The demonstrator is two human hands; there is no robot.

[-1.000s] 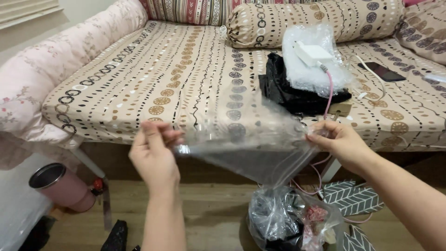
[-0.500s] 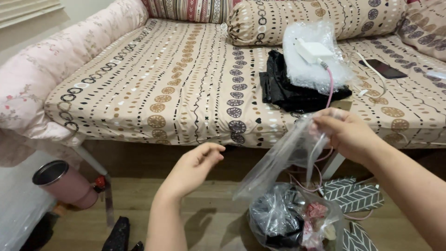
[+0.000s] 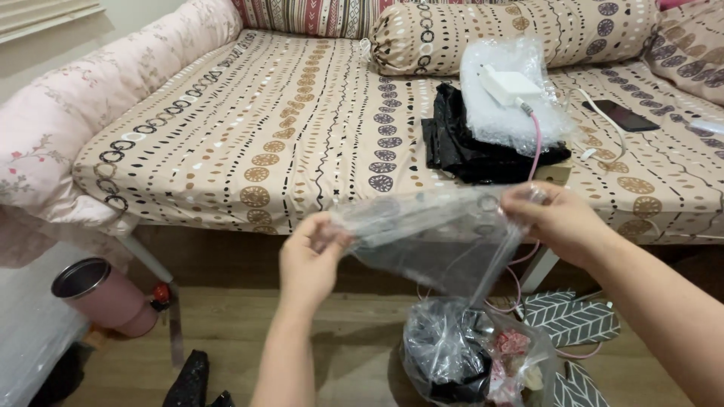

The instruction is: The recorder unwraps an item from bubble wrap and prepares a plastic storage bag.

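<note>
Now mid-step: clear plastic bag (image 3: 430, 237) stretched between left hand (image 3: 311, 260) and right hand (image 3: 554, 222), both pinching top edges. Filled bag (image 3: 475, 358) on floor directly below. Next likely needs mouth pulled open, grip kept firm.

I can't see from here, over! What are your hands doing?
Left hand and right hand both pinch clear plastic bag, stretched between them. Full bag on floor below. Nothing blocking.

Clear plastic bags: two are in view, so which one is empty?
The flat clear plastic bag stretched between the left hand and right hand is empty. The other clear bag, on the wooden floor below, bulges with dark and red contents.
</note>
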